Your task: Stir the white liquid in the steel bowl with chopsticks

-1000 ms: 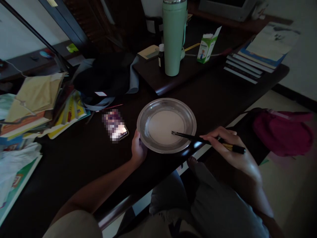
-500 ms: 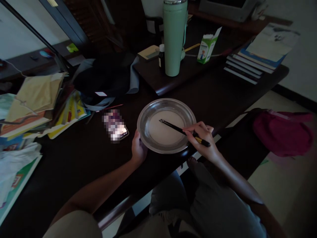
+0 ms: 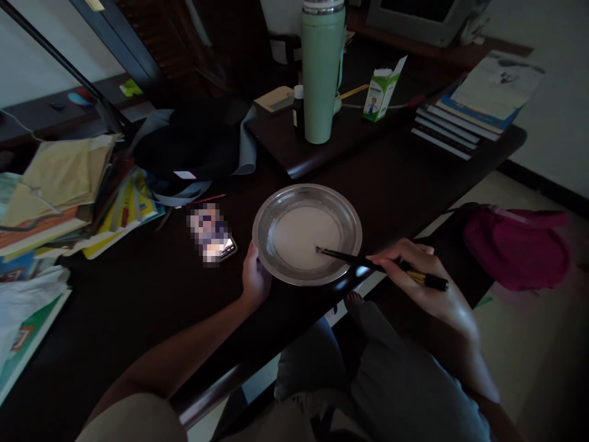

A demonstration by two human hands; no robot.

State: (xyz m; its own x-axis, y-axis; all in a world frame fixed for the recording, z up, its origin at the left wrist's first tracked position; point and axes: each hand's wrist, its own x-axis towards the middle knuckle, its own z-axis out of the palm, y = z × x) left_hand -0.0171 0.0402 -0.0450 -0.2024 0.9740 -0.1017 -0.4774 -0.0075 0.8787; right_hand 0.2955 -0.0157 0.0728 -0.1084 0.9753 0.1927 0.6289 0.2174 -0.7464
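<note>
As the left hand grips the lower-left rim of a metal bowl at the frame's centre, fingers partly hidden, the right hand at lower right pinches black chopsticks, tips at the pale, milky contents; whether the bowl rests wholly on the dark table cannot be told, so a hard push toward the lower right might tip it off the edge, while brisk stirring could splash the phone at left of centre

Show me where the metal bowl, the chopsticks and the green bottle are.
Metal bowl (image 3: 352, 228): head view, right inner wall.
Chopsticks (image 3: 345, 256): head view, on the dark shafts.
Green bottle (image 3: 321, 77): head view, middle of its body.
</note>
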